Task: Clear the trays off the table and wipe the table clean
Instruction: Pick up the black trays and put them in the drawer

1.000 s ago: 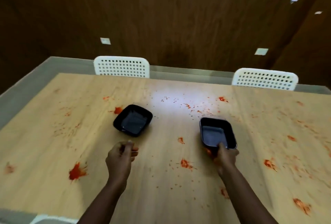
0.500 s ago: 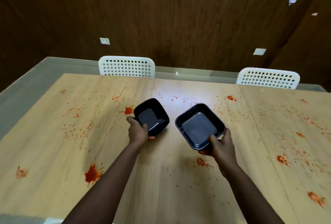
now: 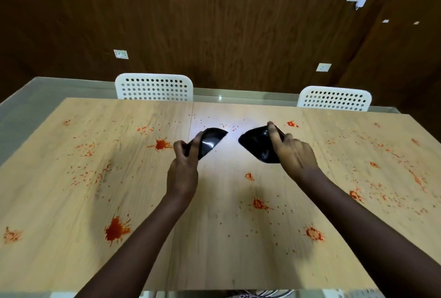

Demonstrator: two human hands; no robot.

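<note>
Two small black trays are lifted above the light wooden table (image 3: 71,262), tilted so their dark undersides face me. My left hand (image 3: 185,154) grips the left tray (image 3: 211,141) by its near edge. My right hand (image 3: 294,152) grips the right tray (image 3: 256,143), with fingers curled over its rim. The trays are apart, a short gap between them over the table's middle. Red sauce splatters cover the tabletop, the largest one (image 3: 117,228) at the near left.
Two white perforated chairs, one (image 3: 154,87) at the far left and another (image 3: 334,99) at the far right, stand against the table's far edge. A dark wood-panelled wall rises behind them. Grey floor (image 3: 21,111) shows at the left.
Both hands have raised the trays off the table and tipped them up, so their undersides now show. The trays have moved further from me, towards the table's middle.
</note>
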